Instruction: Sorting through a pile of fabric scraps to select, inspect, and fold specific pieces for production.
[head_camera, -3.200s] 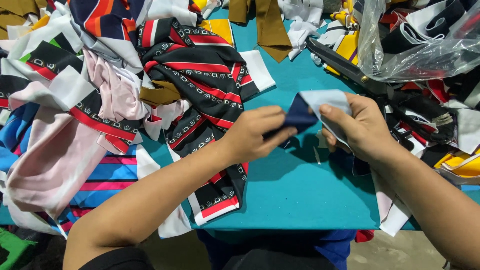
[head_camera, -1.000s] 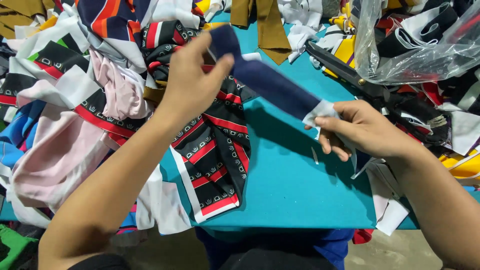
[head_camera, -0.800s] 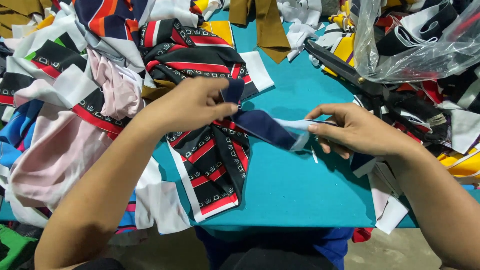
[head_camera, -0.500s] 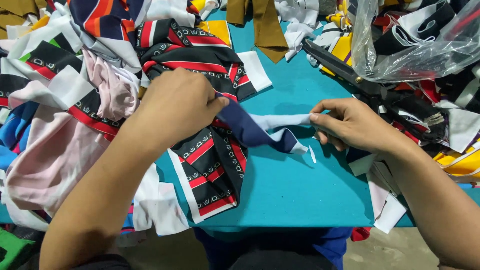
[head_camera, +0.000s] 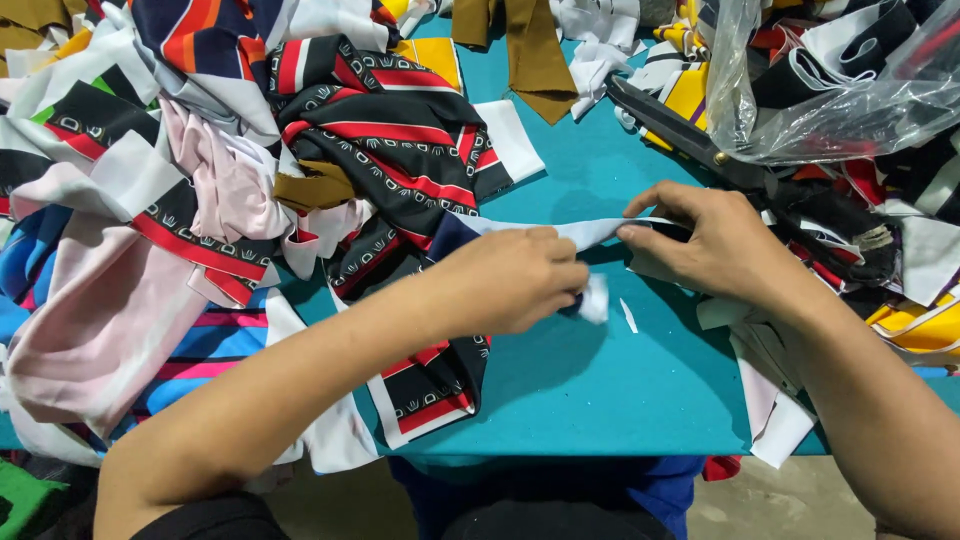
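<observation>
Strip (head_camera: 560, 232) of pale, whitish cloth with a navy end lay stretched just above the teal worktop (head_camera: 600, 380), running from the navy tip beside the black-and-red patterned cloth (head_camera: 400, 160) across to my right hand. It looked narrow and flat, folded lengthwise, with a small white bit of it showing under my left hand.

My left hand (head_camera: 510, 280) was curled over the strip near its middle, fingers (head_camera: 565, 272) closed down narrow so that the cloth was pinched beneath them; the white end poked out just past my knuckles. My right hand (head_camera: 720, 245) held the other end, thumb and forefinger pressed together on the pale edge, the rest of the fingers bent loosely and resting on the worktop.

A tiny white scrap (head_camera: 628, 315) lay on the worktop between my hands. Black scissors (head_camera: 680, 135) lay just beyond my right hand, partly under a clear plastic bag (head_camera: 840, 100). To my left a heap of cloth pieces (head_camera: 130, 250), pink, blue, white and striped, covered the worktop, and a brown piece (head_camera: 530, 55) lay at the far edge.
</observation>
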